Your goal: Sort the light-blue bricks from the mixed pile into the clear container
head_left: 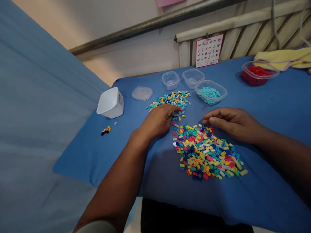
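A big heap of small mixed-colour bricks (206, 152) lies on the blue cloth (267, 106) in front of me. A smaller heap of bricks (173, 98) lies farther back. My left hand (157, 121) rests palm down between the two heaps, fingers curled onto the cloth beside the smaller heap. My right hand (233, 123) hovers over the top right edge of the big heap, fingers drawn together and pointing left; whether they pinch a brick is hidden.
A tub of light-blue bricks (211, 92), two empty clear tubs (170, 80) (193, 77), a lid (142, 93), a tipped white box (111, 103) and a tub of red bricks (259, 73) stand at the back. A few loose bricks (106, 130) lie left.
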### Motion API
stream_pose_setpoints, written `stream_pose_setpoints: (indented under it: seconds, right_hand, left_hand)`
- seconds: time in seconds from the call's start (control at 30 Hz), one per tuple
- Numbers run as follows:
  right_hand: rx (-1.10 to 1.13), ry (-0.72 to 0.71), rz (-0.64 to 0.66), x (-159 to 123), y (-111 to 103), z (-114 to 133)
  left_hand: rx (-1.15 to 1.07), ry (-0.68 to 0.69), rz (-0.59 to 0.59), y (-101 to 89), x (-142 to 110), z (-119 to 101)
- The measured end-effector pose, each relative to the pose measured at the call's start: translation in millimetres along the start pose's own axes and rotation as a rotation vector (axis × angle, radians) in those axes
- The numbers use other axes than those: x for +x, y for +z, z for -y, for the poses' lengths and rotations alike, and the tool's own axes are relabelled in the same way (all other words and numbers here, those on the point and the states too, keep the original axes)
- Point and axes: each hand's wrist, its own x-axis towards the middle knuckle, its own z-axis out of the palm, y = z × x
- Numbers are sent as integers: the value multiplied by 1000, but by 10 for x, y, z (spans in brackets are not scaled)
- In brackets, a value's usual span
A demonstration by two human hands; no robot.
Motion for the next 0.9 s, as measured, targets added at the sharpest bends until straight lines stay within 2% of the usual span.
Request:
stream_pose_setpoints:
  seconds: [0.2, 0.3, 0.4, 0.57, 0.63, 0.73, 0.8, 0.9]
  right_hand:
    - [6, -3, 7, 1, -3, 1]
    - [10, 6, 0, 1, 4, 10]
    - [11, 5, 7, 5, 7, 17]
    - [-9, -11, 3, 5, 0, 16]
    - [-13, -9, -2, 3, 1, 18]
    - [-3, -9, -4, 2, 6, 27]
    - [1, -11, 0, 2, 7, 30]
    - [0, -5, 4, 1, 4, 25]
  left_hand:
    - [-3, 92, 99, 16, 16, -45]
    - [-73, 83, 82, 8, 7, -45]
    - [-23, 91, 62, 14, 21, -49]
    - [56, 145, 175, 18, 67, -165]
    - [-13, 147, 153, -12, 53, -185]
    - [-162, 112, 43, -76, 7, -143]
    - [-178, 79, -8, -101, -14, -112]
    - [-82, 93, 74, -90, -11, -154]
